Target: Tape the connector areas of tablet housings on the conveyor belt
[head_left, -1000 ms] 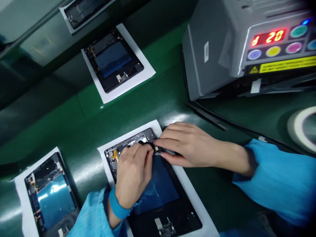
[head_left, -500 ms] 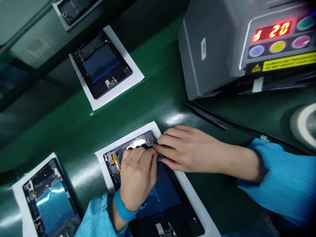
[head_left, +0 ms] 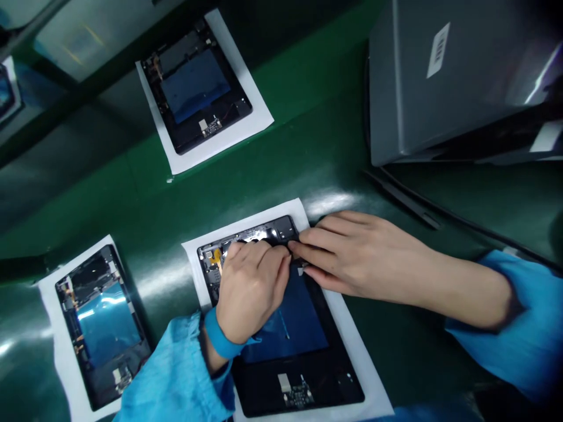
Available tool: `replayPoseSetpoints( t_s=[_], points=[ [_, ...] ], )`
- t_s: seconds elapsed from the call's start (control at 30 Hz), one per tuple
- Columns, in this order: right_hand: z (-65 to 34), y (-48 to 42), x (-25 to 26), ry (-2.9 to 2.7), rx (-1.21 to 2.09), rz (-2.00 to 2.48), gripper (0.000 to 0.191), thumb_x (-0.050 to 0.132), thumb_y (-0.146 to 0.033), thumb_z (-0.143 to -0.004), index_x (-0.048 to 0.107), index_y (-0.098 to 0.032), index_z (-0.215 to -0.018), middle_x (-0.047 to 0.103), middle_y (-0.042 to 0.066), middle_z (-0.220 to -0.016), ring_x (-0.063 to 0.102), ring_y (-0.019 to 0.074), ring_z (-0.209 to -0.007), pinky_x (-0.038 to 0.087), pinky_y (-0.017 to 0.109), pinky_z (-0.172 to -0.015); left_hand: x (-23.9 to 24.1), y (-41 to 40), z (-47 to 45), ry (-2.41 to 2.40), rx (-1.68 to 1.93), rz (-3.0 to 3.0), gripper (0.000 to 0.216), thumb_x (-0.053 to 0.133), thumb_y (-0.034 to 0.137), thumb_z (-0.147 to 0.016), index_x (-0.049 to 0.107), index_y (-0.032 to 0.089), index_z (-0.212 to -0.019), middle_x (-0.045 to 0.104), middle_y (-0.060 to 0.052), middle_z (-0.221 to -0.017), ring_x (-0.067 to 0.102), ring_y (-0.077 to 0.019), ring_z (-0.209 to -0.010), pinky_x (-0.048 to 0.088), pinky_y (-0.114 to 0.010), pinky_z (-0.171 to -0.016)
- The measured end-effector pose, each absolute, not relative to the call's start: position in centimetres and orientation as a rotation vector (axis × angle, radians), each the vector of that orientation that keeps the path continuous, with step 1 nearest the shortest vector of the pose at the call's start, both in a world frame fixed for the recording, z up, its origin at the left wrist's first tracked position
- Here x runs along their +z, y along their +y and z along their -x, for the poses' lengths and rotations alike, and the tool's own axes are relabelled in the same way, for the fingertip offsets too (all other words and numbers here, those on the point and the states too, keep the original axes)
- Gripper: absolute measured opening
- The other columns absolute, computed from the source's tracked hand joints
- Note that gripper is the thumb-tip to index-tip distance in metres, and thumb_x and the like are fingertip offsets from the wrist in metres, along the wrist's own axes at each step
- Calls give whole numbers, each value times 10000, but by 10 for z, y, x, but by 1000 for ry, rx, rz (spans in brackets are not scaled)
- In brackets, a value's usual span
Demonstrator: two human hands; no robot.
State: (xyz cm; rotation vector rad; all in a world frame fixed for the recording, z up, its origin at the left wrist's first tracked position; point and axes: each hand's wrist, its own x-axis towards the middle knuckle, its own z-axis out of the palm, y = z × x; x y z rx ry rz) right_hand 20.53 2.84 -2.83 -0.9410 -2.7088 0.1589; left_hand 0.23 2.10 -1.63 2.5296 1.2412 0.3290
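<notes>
An opened tablet (head_left: 308, 328) with a blue-covered battery lies on white sheet material (head_left: 373, 387) in front of me. My left hand (head_left: 253, 287), with a blue band at its wrist, rests over the tablet's upper part, fingers curled and pressed together. From the right, my right hand (head_left: 352, 252) reaches to the tablet's upper right edge, its fingertips closed close to those of my left. Something small and dark shows between the fingertips, too little of it to name. Orange flex cable (head_left: 215, 258) is visible left of my left hand.
Another opened tablet (head_left: 108, 322) lies on white sheet at the left, and one more (head_left: 196, 88) at the back. A grey machine (head_left: 409, 88) stands at the back right. Before it, a dark thin strip (head_left: 409, 202) and a black cable (head_left: 475, 234) lie on the green surface.
The view has shifted to the right and slightly down, so the machine's lit display is out of frame. Both hands stay at the tablet's upper part, fingers closed.
</notes>
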Motion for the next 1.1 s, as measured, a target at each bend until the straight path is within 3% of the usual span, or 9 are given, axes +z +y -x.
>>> replayPoseSetpoints(
  t_s=[0.7,1.1],
  points=[
    [-205,25,-31,-2706,74,917,282,433,-234,-945,654,-91,-1048,608,72,-879,515,201,-759,390,340,-657,-17,23,0,1210,316,-2675,178,463,194,-943,626,155,-885,587,-37,-727,517,-176,-680,381,-318,-654],
    [-203,23,-30,-2661,68,913,229,518,-244,-909,665,-141,-1051,611,49,-869,518,208,-781,406,345,-702,-20,22,4,1202,340,-2628,196,447,199,-945,625,141,-888,590,-43,-762,554,-179,-724,400,-327,-678]
  ],
)
